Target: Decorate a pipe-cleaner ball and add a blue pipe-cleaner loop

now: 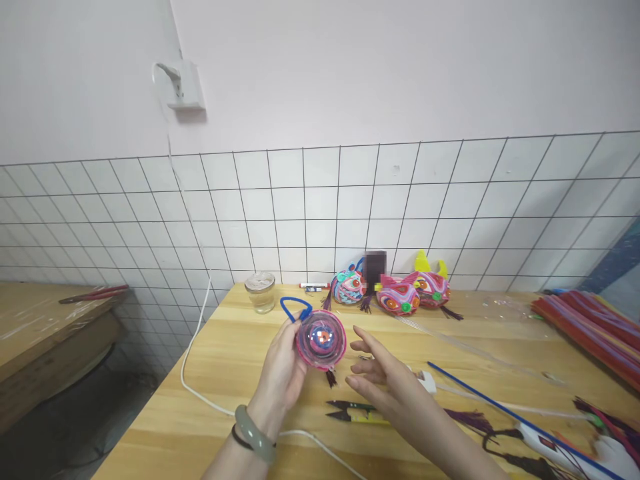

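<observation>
My left hand (280,363) is closed around the left edge of a round ornament (321,339) with a shiny clear dome, a pink fuzzy rim and a colourful centre. A bent blue pipe cleaner (295,300) sticks up from its upper left, and a dark tassel (331,379) hangs below it. To the right of the ornament, my right hand (384,377) is open, fingers apart and touching nothing that I can see. Thread snips (350,411) lie on the table below, their handle end partly hidden by my right forearm.
Several colourful fish-like ornaments (397,297) stand by the tiled wall. A lidded glass jar (261,293) and a marker (314,286) are left of them. Striped pipe cleaners (590,327), a long blue pipe cleaner (500,407) and a power strip (555,450) lie right. A white cable (200,327) crosses the table.
</observation>
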Tool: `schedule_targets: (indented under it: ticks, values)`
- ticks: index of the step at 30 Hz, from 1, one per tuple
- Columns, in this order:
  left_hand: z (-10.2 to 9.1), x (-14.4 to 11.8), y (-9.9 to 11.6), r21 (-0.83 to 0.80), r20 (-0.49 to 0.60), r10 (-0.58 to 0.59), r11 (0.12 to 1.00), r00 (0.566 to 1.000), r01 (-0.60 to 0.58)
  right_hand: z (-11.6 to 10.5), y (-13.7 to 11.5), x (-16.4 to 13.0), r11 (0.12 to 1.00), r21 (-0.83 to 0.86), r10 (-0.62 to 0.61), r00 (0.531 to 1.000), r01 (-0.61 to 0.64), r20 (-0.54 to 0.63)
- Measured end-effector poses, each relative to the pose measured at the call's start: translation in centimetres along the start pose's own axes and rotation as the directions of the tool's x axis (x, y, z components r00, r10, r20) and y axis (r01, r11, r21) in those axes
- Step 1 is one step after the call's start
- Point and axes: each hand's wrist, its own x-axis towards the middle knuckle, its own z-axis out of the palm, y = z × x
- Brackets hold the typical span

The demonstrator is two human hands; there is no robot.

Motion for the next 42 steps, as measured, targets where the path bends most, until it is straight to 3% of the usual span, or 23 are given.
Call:
schedule_targets:
  ticks: [11, 25, 31, 34, 38, 42]
  values:
    - [-0.1, 0.0, 0.1, 0.017, -0.067, -0.021, 1.000, 0.998, 0.022, -0.1, 0.0, 0.1, 0.999, 0.008, 0.032, 0.999, -0.033, 0.040]
    - [0.3, -0.6, -0.3, 0.039, -0.038, -0.039, 0.998, 0.998, 0.041, -0.3, -0.4, 0.1, 1.000, -0.015, -0.003, 0.999, 0.004, 0.048]
    - [0.7, -1.1, -0.6, 0.140, 0.061, -0.009, 0.990, 0.998, 0.001, -0.4, -0.8, 0.2, 0.999, 0.009, -0.053, 0.998, 0.053, 0.027]
    - [1.2, -1.6, -0.7, 0.209, 0.108, -0.021, 0.978, 0.994, -0.002, -0.8, -1.4, 0.0, 0.992, -0.060, -0.109, 0.994, 0.111, 0.025]
    - [1.9, -2.1, -0.6, 0.296, 0.172, -0.076, 0.955, 0.982, 0.022, -1.5, -2.4, -0.5, 0.969, -0.177, -0.164, 0.985, 0.171, 0.056]
    - [2.0, -2.2, -0.5, 0.357, 0.192, -0.112, 0.933, 0.975, 0.037, -1.9, -3.1, -0.7, 0.957, -0.163, -0.221, 0.967, 0.240, 0.128]
